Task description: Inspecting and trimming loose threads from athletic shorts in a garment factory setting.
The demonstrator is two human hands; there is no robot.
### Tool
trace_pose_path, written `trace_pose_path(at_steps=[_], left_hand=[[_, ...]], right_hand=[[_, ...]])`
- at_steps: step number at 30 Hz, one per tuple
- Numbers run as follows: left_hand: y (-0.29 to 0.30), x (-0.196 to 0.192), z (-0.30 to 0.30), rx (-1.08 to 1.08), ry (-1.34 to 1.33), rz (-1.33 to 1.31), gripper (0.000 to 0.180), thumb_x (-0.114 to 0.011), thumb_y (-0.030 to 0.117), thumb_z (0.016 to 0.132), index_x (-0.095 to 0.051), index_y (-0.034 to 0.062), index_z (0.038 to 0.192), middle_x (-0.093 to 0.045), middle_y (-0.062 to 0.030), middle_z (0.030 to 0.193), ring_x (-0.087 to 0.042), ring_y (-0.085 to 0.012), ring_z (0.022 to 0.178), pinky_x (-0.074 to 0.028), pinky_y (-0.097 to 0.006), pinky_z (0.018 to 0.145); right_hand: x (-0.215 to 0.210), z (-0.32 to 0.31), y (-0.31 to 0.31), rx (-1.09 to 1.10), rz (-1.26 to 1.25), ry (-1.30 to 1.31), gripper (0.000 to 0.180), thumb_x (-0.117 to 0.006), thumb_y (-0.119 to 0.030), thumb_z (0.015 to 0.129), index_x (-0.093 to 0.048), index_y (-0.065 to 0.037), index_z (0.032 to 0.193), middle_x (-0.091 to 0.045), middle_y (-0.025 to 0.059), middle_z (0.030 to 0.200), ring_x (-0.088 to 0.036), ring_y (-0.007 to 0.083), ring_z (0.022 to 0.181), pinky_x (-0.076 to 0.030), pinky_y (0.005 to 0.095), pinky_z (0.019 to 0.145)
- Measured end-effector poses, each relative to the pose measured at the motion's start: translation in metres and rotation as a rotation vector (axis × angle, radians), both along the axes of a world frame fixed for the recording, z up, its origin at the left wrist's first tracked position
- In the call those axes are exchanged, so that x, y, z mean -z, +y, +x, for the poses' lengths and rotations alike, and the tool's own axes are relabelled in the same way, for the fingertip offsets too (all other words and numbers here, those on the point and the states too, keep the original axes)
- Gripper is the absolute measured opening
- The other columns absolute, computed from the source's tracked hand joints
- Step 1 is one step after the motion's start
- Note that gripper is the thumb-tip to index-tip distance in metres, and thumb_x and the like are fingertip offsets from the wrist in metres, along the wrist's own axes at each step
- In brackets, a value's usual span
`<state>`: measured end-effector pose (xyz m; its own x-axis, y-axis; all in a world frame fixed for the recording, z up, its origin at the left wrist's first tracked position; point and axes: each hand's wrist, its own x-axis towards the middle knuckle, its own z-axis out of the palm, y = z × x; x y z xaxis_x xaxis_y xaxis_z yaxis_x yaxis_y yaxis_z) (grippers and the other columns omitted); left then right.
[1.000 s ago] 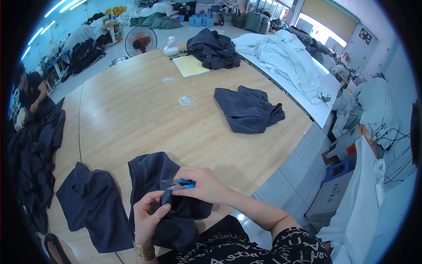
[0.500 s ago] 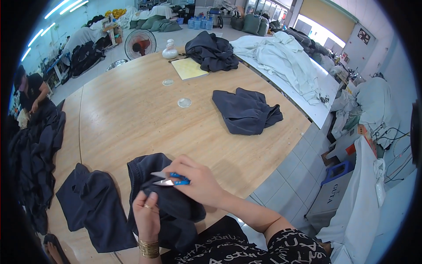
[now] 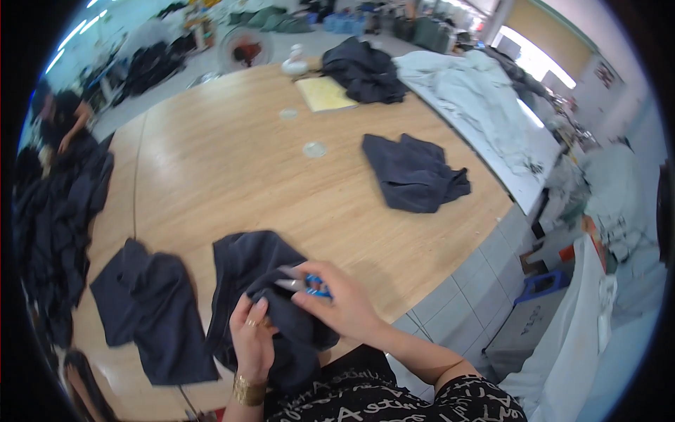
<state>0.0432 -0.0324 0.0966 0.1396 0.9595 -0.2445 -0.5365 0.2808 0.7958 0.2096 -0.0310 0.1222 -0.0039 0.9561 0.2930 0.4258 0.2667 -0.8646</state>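
A dark navy garment [image 3: 242, 260] lies bunched at the near edge of the table, partly lifted. My left hand [image 3: 254, 337] pinches a fold of it between thumb and fingers. In my right hand [image 3: 341, 302] is a pair of small scissors [image 3: 318, 287] with blue handles, gripped in the fist. Their blades are parted and point left, just above the raised cloth; whether they touch it I cannot tell. Another dark garment [image 3: 165, 316] lies flat to the left of my left hand.
Farther off on the wooden table [image 3: 211, 169] are a folded dark garment [image 3: 415, 172], a dark cloth heap [image 3: 362, 70], a yellow pad [image 3: 325, 93] and a white bottle [image 3: 295, 63]. White cloth [image 3: 471, 91] covers a side table. A co-worker [image 3: 67, 119] is at the left beside dark cloth.
The view has shifted, so the table things sit farther right. The left hand has raised a fold of the garment, and the scissors have come closer above it.
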Motion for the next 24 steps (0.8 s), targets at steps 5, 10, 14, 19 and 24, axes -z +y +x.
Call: trace_pose_path(at_steps=[5,10,14,19,24], left_hand=[[0.004,-0.011,0.010,0.043,-0.135,-0.044,0.009,-0.051,0.012,0.093,-0.055,0.0047,0.093,-0.063,-0.0045,0.090,-0.063,-0.0111,0.078,-0.055,-0.025,0.065],[0.002,-0.001,0.006,0.005,-0.134,-0.022,0.010,-0.052,0.011,0.093,-0.056,0.0022,0.094,-0.064,-0.0054,0.090,-0.064,-0.0109,0.079,-0.056,-0.027,0.068],[-0.001,0.004,0.005,-0.013,-0.107,-0.007,0.011,-0.054,0.010,0.092,-0.058,0.0016,0.097,-0.064,-0.0032,0.087,-0.063,-0.0080,0.075,-0.055,-0.024,0.067],[-0.001,-0.001,0.007,0.002,-0.126,-0.033,0.008,-0.054,0.010,0.092,-0.059,0.0027,0.092,-0.063,-0.0026,0.085,-0.062,-0.0073,0.076,-0.055,-0.023,0.066],[-0.003,0.011,0.003,0.061,-0.191,0.020,0.012,-0.049,0.009,0.093,-0.056,0.0008,0.099,-0.062,-0.0067,0.096,-0.062,-0.0114,0.086,-0.056,-0.029,0.071]], right_hand=[[-0.002,0.013,-0.008,-0.038,-0.037,-0.056,0.035,-0.069,-0.023,0.079,-0.057,-0.005,0.106,-0.059,0.0079,0.088,-0.056,0.0216,0.074,-0.045,0.0314,0.065],[-0.001,0.004,-0.007,-0.005,0.021,-0.123,0.025,-0.070,-0.019,0.078,-0.060,-0.003,0.094,-0.059,0.0075,0.079,-0.053,0.0225,0.069,-0.042,0.0322,0.063],[0.002,0.001,-0.010,0.011,0.067,-0.231,0.022,-0.070,-0.020,0.078,-0.060,-0.004,0.089,-0.059,0.0070,0.078,-0.053,0.0234,0.068,-0.041,0.0331,0.061],[0.002,0.000,-0.014,0.023,0.033,-0.236,0.024,-0.070,-0.022,0.078,-0.060,-0.004,0.090,-0.060,0.0073,0.077,-0.056,0.0238,0.068,-0.042,0.0325,0.060],[0.000,-0.004,-0.020,0.029,-0.083,-0.186,0.026,-0.070,-0.024,0.079,-0.059,-0.003,0.091,-0.061,0.0085,0.077,-0.059,0.0232,0.064,-0.044,0.0311,0.056]])
